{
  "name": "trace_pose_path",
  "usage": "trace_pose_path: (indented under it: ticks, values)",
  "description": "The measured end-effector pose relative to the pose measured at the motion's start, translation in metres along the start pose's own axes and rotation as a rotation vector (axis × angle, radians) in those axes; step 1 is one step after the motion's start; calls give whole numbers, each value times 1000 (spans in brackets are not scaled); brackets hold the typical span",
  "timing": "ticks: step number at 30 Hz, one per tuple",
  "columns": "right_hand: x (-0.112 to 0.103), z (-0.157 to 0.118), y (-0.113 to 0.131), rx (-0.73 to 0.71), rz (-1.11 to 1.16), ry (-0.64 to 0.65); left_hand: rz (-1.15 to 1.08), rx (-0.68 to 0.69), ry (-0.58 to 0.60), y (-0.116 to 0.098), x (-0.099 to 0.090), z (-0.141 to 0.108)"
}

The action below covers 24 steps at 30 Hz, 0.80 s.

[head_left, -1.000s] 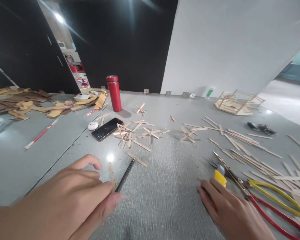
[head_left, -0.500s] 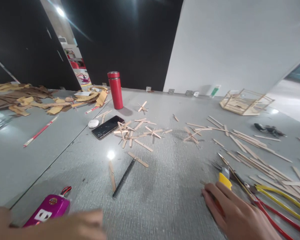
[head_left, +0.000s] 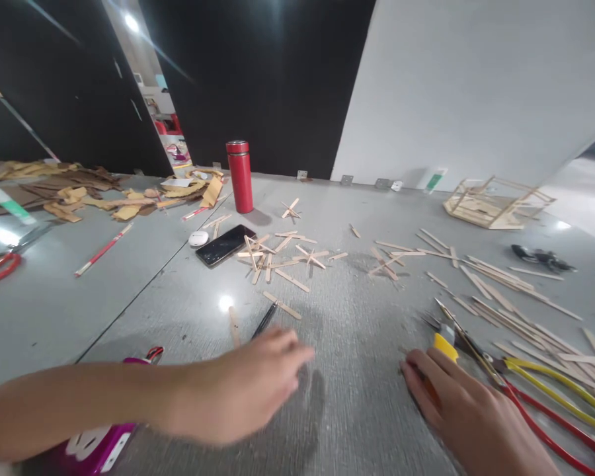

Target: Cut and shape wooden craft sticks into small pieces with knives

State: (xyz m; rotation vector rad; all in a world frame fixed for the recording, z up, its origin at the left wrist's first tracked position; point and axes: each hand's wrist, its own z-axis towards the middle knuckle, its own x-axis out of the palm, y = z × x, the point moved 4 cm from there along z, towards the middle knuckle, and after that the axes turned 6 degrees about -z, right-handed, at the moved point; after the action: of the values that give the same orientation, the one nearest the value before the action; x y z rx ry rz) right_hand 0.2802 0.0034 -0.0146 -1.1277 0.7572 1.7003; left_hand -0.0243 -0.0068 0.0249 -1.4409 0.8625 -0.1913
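Facing open tabletop: left fingers

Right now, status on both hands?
Left hand blurred, partly hiding slim black tool. Right hand at yellow-and-grey tool, grip unclear. Left forearm across shiny purple device.

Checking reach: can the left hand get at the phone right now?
Likely yes: nothing tall stands between the left hand and the phone; one stick lies on the way, seemingly low enough to pass over.
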Motion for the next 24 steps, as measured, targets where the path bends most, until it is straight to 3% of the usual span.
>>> trace_pose_path:
  ticks: [2, 3, 4, 6, 7, 8, 9, 10, 14, 16, 19, 21, 22, 24]
  values:
    - [7, -3, -1, -50, -56, 58, -64, -60, -69, -4, -12, 20]
    - [9, -4, -2, -66, -73, 79, -91, -74, -39, -4, -12, 26]
    - [10, -4, -3, -70, -85, 89, -115, -101, 65, -2, -7, 28]
    - [10, -4, -4, -66, -90, 100, -148, -157, 396, 6, 13, 25]
    - [9, -4, -4, -62, -90, 101, -160, -197, 649, 11, 26, 18]
    - [8, -3, -4, -56, -94, 107, -162, -212, 718, 16, 33, 15]
    - [7, -3, -3, -55, -97, 119, -165, -217, 710, 20, 36, 15]
    - [7, -3, -3, -56, -99, 129, -170, -213, 628, 23, 34, 17]
    - [9, -4, -3, -37, -112, 114, -195, -111, 133, 16, 4, 32]
    - [12, -5, -4, -29, -123, 100, -192, -41, 97, 8, -1, 34]
    - [14, -5, -5, -14, -141, 79, -139, 57, 314, 4, 21, 29]
    - [14, -4, -5, -12, -147, 79, -96, 111, 355, 9, 37, 26]
    - [14, -3, -4, -14, -150, 80, -77, 123, 287, 13, 39, 26]
    - [13, -3, -3, -23, -155, 85, -39, 153, 12, 20, 29, 29]
